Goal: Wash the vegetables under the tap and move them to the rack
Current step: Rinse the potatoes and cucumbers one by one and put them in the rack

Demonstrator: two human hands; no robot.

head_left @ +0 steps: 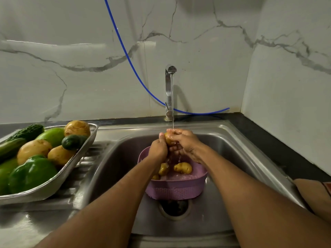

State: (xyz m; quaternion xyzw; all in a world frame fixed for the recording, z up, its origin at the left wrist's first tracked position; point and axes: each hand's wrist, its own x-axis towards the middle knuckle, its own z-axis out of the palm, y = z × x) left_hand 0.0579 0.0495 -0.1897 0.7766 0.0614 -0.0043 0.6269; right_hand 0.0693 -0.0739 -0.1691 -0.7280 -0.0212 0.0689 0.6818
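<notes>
Holding potatoes (182,167): purple basket (174,191); rack (53,183) holds vegetables (34,171).

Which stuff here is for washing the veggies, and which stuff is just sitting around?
For the job:
- left hand and right hand, both holding a potato
- tap, running
- purple basket with more potatoes
- metal rack with vegetables
- sink

Just there:
- blue hose
- marble wall
- brown thing at the right edge
</notes>
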